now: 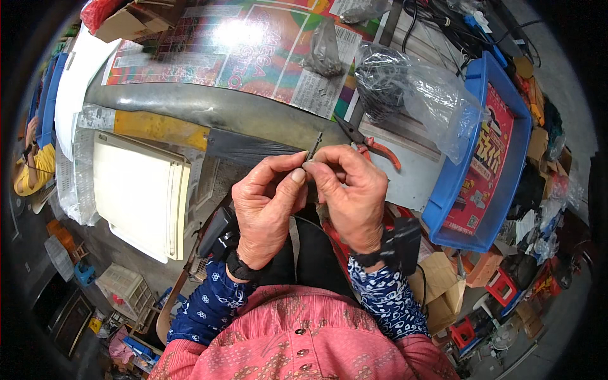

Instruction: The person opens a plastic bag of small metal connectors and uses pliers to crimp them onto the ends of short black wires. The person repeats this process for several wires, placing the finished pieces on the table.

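Observation:
Both my hands meet at the middle, just above the near edge of the work table. A thin dark rod-like piece (317, 144) sticks up from between the fingertips; its lower end is hidden by them. My left hand (266, 206) is closed, pinching it between thumb and forefinger. Closed too, my right hand (352, 195) grips at the same spot from the other side. Just beyond the right hand lie pliers (382, 152) with red handles and dark jaws, partly covered by that hand.
Right of the hands stands a blue tray (443, 221) with a red printed sheet inside. A clear plastic bag (437, 101) holding dark parts lies beside it. Cream panels (136, 196) are stacked at left. A small bag (325, 47) rests on printed sheeting (266, 50). Another person (38, 168) is far left.

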